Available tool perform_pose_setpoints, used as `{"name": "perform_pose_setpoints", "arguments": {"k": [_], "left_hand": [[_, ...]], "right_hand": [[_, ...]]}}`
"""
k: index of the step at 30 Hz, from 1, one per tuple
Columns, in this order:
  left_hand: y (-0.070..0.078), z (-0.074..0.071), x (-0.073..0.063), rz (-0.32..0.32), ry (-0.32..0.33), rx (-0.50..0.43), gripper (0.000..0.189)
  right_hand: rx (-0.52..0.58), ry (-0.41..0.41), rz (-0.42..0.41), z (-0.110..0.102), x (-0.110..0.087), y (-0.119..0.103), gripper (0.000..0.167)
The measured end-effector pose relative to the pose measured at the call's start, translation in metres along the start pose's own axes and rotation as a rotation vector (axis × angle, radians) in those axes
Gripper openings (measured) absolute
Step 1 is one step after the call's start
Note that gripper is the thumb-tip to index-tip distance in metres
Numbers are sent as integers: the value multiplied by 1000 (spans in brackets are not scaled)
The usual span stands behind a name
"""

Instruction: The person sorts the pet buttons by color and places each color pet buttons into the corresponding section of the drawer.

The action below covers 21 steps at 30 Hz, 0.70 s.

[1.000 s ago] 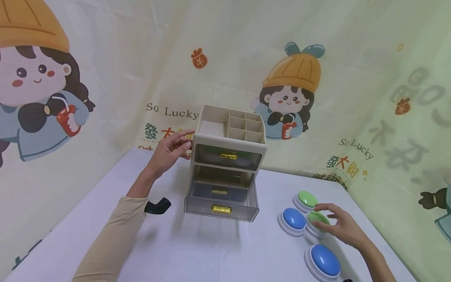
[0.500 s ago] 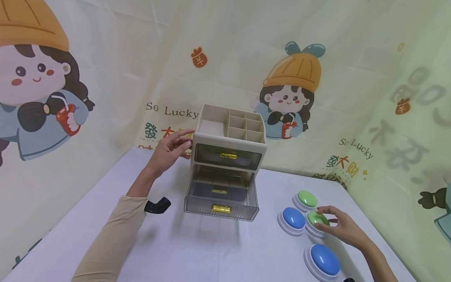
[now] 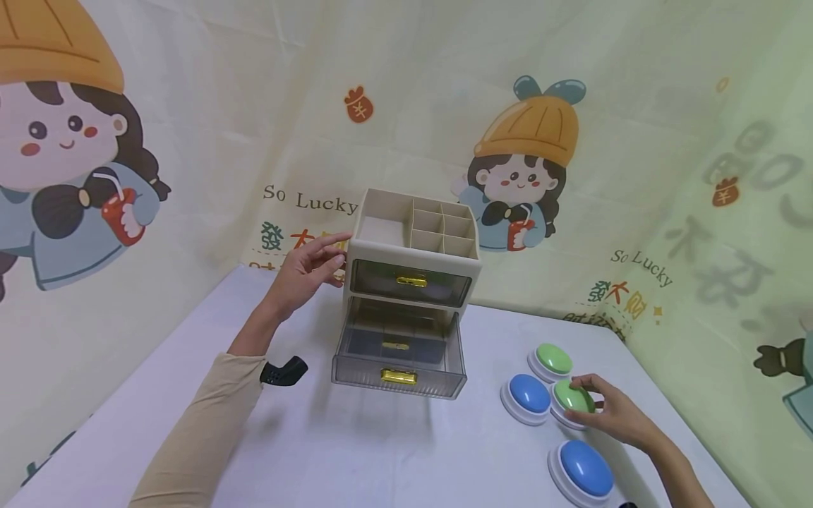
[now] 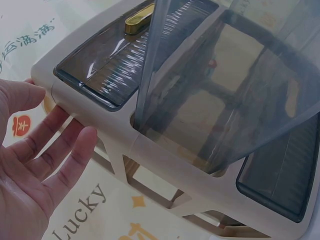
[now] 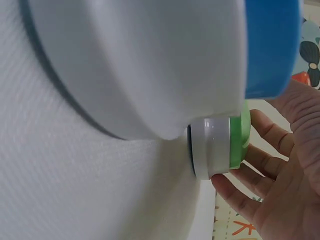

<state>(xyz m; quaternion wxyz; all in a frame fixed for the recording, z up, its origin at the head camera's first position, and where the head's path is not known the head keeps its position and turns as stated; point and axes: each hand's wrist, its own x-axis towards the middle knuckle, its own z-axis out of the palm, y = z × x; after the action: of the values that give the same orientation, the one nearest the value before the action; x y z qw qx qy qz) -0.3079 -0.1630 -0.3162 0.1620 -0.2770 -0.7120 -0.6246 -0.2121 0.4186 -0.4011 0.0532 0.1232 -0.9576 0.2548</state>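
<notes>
At about two o'clock on the white table point(image 3: 286, 451), taking twelve as straight ahead of me, my right hand point(image 3: 612, 409) is curled round a green button point(image 3: 576, 395) with a white base. A second ago my thumb and fingers hung across its dome and partly hid it; now they sit lower, along its rim, with the dome showing between them. I judge that this turns a reach into a hold, though I cannot tell how firm it is, since my thumb tip is hidden in the right wrist view. The base looks to be resting on the table, not lifted.

Around that button, the other green button point(image 3: 554, 358) stands just beside it at eleven o'clock, one blue button point(image 3: 530, 393) at nine, and the nearer blue button point(image 3: 586, 468) at six, slightly apart. None of these three has shifted.

Towards twelve o'clock stands the beige drawer unit point(image 3: 394, 252), its middle drawer point(image 3: 358, 374) pulled out towards me and its top drawer point(image 3: 375, 277) pushed in. My left hand point(image 3: 308, 271) stays at the unit's nine o'clock side, fingers loose and gripping nothing; whether it presses there I cannot tell. With the unit unchanged, the work lies wholly at my right fingertips.
</notes>
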Motion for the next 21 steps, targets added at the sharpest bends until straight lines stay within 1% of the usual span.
{"name": "perform_pose_setpoints", "arguments": {"k": [7,15,21], "left_hand": [[-1,0,0,12,1,13,42],[1,1,-1,5,4,16,41],[0,1,-1,23,3,12,40]], "right_hand": [[3,-31,33,2,1,2,59],[-21,-18,37,4,2,2,62],[-27,-10,71,5,1,1,62]]}}
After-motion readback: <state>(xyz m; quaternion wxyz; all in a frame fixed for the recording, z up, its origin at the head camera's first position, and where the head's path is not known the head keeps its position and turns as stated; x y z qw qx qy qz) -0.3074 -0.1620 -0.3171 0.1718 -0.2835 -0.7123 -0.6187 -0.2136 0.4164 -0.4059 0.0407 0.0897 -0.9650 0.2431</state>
